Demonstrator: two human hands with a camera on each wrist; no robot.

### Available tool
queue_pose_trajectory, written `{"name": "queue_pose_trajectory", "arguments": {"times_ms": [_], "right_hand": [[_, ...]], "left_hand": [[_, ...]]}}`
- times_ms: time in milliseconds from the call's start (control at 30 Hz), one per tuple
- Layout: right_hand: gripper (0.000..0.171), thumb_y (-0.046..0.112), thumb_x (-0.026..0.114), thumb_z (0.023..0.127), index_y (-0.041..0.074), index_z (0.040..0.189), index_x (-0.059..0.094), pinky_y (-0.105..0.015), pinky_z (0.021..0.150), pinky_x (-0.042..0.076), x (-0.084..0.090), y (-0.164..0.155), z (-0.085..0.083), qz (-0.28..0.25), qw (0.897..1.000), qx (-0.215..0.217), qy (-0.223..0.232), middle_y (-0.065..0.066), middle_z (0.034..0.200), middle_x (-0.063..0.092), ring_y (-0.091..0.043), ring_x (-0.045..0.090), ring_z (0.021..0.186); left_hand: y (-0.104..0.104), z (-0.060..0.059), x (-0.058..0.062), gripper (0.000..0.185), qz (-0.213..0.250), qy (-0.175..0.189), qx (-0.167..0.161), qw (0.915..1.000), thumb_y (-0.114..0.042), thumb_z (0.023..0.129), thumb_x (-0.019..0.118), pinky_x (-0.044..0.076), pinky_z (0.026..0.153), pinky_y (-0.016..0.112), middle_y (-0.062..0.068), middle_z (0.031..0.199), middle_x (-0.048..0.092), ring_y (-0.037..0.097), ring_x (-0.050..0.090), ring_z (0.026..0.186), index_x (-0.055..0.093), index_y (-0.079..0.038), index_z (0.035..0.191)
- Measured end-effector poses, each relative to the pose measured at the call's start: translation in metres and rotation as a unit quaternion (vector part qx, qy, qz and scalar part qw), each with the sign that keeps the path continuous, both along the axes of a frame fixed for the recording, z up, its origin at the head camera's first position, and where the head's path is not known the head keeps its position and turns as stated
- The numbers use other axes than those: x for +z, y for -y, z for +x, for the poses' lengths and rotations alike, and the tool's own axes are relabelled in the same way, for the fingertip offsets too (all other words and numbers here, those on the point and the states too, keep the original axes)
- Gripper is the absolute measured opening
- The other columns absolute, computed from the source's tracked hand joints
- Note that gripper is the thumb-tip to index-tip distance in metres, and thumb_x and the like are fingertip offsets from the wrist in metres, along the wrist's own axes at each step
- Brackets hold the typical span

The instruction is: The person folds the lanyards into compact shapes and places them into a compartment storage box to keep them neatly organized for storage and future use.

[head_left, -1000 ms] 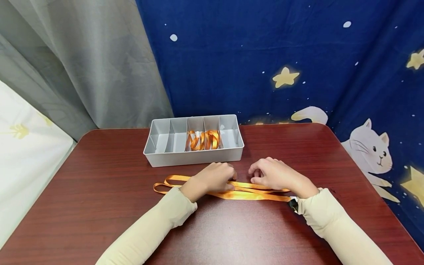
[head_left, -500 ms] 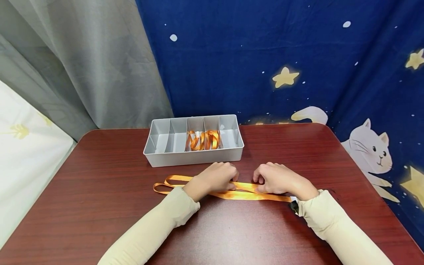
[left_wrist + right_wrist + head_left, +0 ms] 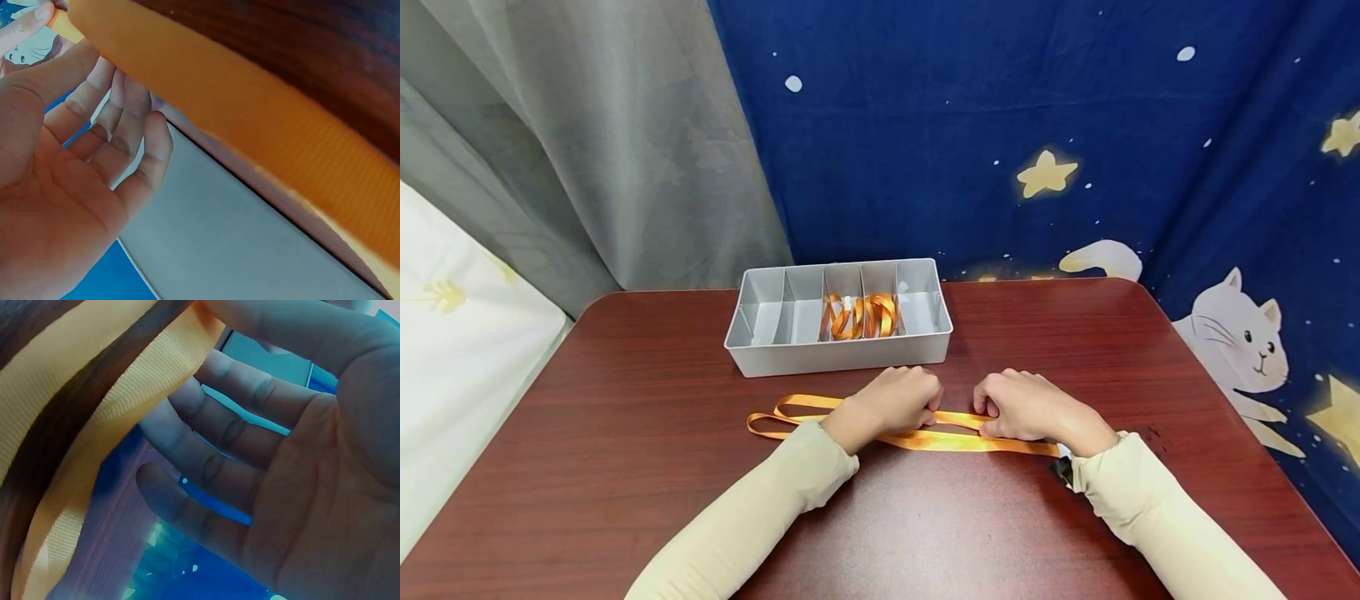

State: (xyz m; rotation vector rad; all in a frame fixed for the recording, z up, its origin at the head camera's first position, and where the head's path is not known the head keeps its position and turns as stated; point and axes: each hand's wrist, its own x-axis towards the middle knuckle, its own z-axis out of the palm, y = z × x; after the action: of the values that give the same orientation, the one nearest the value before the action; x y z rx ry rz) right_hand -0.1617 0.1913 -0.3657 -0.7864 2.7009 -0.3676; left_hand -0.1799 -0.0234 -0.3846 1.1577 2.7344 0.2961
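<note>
A long orange ribbon (image 3: 955, 442) lies folded in loops across the table in the head view. Its left loops spread beyond my left wrist, and a white piece (image 3: 1063, 451) shows at its right end by the right cuff. My left hand (image 3: 898, 400) pinches the ribbon's far strand between thumb and index finger, the other fingers loosely bent in the left wrist view. A short way to the right, my right hand (image 3: 1026, 406) pinches the same strand with thumb and index finger. The near strand runs flat in front of both hands.
Behind the hands stands a grey divided box (image 3: 842, 360). Coiled orange ribbons (image 3: 880, 315) lie in two of its compartments. The brown table (image 3: 647, 433) reaches back to a blue curtain (image 3: 925, 125) and a grey curtain (image 3: 647, 150).
My right hand has shifted slightly right and toward the near side, onto the ribbon, and now pinches it. My left hand has slid a little right. The box has not moved.
</note>
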Motion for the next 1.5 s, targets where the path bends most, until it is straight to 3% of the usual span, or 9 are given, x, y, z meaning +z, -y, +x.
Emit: {"name": "queue_pose_trajectory", "arguments": {"times_ms": [367, 700, 1000, 1300, 1500], "right_hand": [[0.018, 0.016, 0.081, 0.079, 0.016, 0.079, 0.063, -0.033, 0.056, 0.04, -0.002, 0.001, 0.002, 0.003, 1.0, -0.004, -0.007, 0.005, 0.066, 0.05, -0.013, 0.049, 0.059], [0.02, 0.015, 0.079, 0.082, 0.02, 0.075, 0.061, -0.031, 0.054, 0.039, -0.005, 0.0, 0.0, -0.009, 1.0, 0.003, -0.015, 0.006, 0.063, 0.049, -0.012, 0.047, 0.056], [0.012, 0.017, 0.079, 0.085, 0.019, 0.087, 0.067, -0.031, 0.055, 0.043, -0.005, 0.0, -0.003, -0.024, 1.0, 0.007, -0.016, 0.008, 0.065, 0.052, -0.009, 0.05, 0.057], [0.009, 0.018, 0.077, 0.087, 0.019, 0.092, 0.07, -0.029, 0.056, 0.044, -0.008, -0.001, -0.008, -0.053, 0.998, 0.018, -0.005, 0.009, 0.068, 0.054, -0.007, 0.05, 0.059], [0.01, 0.018, 0.075, 0.089, 0.016, 0.098, 0.071, -0.025, 0.057, 0.044, -0.011, -0.003, -0.012, -0.095, 0.995, 0.039, 0.006, 0.01, 0.068, 0.056, -0.004, 0.05, 0.059]], "left_hand": [[-0.001, 0.001, -0.001, 0.02, -0.006, 0.008, -0.013, 0.9999, -0.012, 0.087, 0.072, 0.05, 0.065, 0.03, -0.013, 0.069, 0.057, 0.006, 0.057, 0.067, 0.064, -0.021, 0.071], [0.002, 0.001, 0.004, 0.027, -0.003, -0.014, -0.02, 0.9997, -0.011, 0.093, 0.066, 0.043, 0.056, 0.026, -0.011, 0.065, 0.052, 0.008, 0.053, 0.06, 0.055, -0.021, 0.07], [0.003, 0.0, 0.007, 0.028, 0.03, -0.01, -0.024, 0.9992, -0.011, 0.092, 0.068, 0.042, 0.056, 0.026, -0.011, 0.063, 0.05, 0.008, 0.051, 0.059, 0.056, -0.021, 0.069], [0.005, -0.002, 0.01, 0.005, 0.036, -0.073, -0.027, 0.9963, -0.013, 0.091, 0.071, 0.051, 0.062, 0.032, -0.008, 0.077, 0.063, 0.01, 0.059, 0.069, 0.072, -0.018, 0.09], [0.008, -0.001, 0.013, 0.014, 0.04, -0.113, -0.018, 0.9926, -0.012, 0.092, 0.069, 0.049, 0.062, 0.029, -0.007, 0.075, 0.061, 0.01, 0.056, 0.069, 0.071, -0.018, 0.079]]}}
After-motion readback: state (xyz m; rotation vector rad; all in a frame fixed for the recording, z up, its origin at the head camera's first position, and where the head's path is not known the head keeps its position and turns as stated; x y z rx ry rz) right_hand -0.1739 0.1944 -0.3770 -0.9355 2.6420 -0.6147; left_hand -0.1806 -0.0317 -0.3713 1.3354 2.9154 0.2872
